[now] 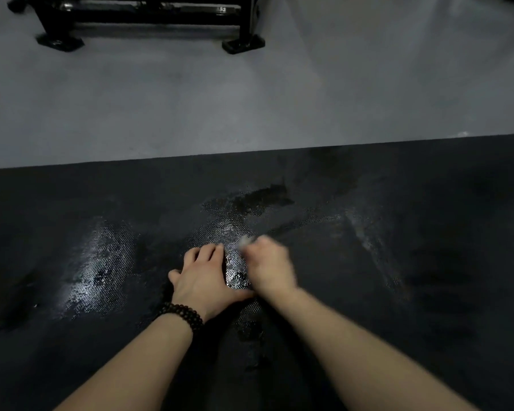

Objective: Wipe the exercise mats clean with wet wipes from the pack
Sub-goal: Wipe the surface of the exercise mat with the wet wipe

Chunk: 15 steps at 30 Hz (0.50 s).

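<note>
A black textured exercise mat fills the lower half of the head view, with shiny wet patches on it. My left hand lies flat on the mat with its fingers spread, a beaded bracelet on the wrist. Just to its right, my right hand is blurred and curled around a small white wet wipe, of which only a bit shows past the fingers. The wipe pack is out of view.
Grey floor lies beyond the mat's far edge. A black metal equipment frame with two feet stands at the top left on that floor.
</note>
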Each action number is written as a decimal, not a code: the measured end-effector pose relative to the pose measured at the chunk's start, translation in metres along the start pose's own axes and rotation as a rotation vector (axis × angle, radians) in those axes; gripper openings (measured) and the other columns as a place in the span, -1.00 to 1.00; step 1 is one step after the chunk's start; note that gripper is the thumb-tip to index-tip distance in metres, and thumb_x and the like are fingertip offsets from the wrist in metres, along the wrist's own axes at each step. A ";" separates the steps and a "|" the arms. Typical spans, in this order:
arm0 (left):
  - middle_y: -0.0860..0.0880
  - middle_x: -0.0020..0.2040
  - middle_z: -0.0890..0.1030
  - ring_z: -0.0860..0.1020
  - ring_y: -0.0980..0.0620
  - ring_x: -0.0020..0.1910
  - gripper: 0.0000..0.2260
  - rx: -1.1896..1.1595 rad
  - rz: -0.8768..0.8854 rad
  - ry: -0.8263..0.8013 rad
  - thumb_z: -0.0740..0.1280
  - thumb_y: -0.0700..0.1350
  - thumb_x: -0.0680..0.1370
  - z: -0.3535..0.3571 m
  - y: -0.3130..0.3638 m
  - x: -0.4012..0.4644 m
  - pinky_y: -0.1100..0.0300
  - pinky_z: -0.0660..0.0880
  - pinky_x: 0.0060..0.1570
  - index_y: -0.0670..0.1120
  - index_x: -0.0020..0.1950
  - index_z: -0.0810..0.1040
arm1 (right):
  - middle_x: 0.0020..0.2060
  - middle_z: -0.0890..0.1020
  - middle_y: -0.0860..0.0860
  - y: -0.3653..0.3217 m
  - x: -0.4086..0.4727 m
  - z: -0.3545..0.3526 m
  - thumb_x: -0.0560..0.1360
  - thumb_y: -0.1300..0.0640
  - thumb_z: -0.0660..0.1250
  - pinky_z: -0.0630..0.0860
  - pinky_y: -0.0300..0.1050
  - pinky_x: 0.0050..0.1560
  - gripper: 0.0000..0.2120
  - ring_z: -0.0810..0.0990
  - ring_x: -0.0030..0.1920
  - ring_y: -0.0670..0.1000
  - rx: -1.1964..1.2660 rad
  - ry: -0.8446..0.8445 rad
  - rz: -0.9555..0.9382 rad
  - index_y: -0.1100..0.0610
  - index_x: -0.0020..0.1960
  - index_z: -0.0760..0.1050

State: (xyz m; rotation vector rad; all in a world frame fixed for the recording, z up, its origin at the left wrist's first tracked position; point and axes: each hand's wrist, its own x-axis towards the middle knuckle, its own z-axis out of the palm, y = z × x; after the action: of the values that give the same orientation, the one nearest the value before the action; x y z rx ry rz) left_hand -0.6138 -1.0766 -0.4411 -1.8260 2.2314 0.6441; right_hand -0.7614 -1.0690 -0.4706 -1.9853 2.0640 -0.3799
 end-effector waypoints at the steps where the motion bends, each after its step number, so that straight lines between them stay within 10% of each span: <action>1: 0.16 0.60 0.12 0.05 0.01 0.57 -0.03 0.008 0.003 0.005 0.43 0.40 0.36 0.000 -0.001 0.001 -0.15 0.29 0.35 0.08 0.64 0.10 | -0.16 0.53 0.12 -0.017 -0.006 0.006 0.51 0.19 0.25 0.43 -0.06 -0.23 -0.72 0.55 -0.18 0.20 0.080 -0.066 -0.070 0.04 0.18 0.57; 6: 0.18 0.59 0.09 0.02 0.01 0.58 0.01 0.024 0.015 -0.015 0.39 0.50 0.32 0.002 -0.005 0.001 -0.19 0.25 0.39 0.08 0.63 0.14 | -0.24 0.60 0.12 0.061 0.020 -0.023 0.51 0.14 0.29 0.54 -0.01 -0.19 -0.83 0.58 -0.22 0.20 0.106 0.364 0.232 0.05 -0.06 0.67; 10: 0.18 0.63 0.01 -0.02 0.02 0.59 -0.01 0.011 0.023 -0.024 0.39 0.49 0.35 0.004 -0.008 0.000 -0.18 0.19 0.44 0.10 0.64 0.12 | -0.12 0.60 0.22 0.113 0.034 -0.053 0.54 0.19 0.22 0.54 0.07 -0.12 -0.78 0.58 -0.14 0.31 -0.018 0.383 0.644 0.15 0.02 0.65; 15: 0.18 0.66 -0.01 0.00 0.01 0.60 -0.08 -0.046 -0.022 -0.004 0.42 0.47 0.34 0.002 -0.005 0.007 -0.19 0.22 0.42 0.14 0.59 0.21 | -0.17 0.56 0.07 -0.003 0.015 0.012 0.46 0.15 0.35 0.50 -0.05 -0.22 -0.82 0.56 -0.19 0.17 0.099 0.079 0.044 0.04 0.05 0.62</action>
State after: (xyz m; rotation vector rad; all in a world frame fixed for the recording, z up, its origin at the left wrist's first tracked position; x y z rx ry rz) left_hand -0.6105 -1.0828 -0.4465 -1.8667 2.2085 0.7001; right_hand -0.7546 -1.0846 -0.4803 -1.8937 2.0891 -0.5488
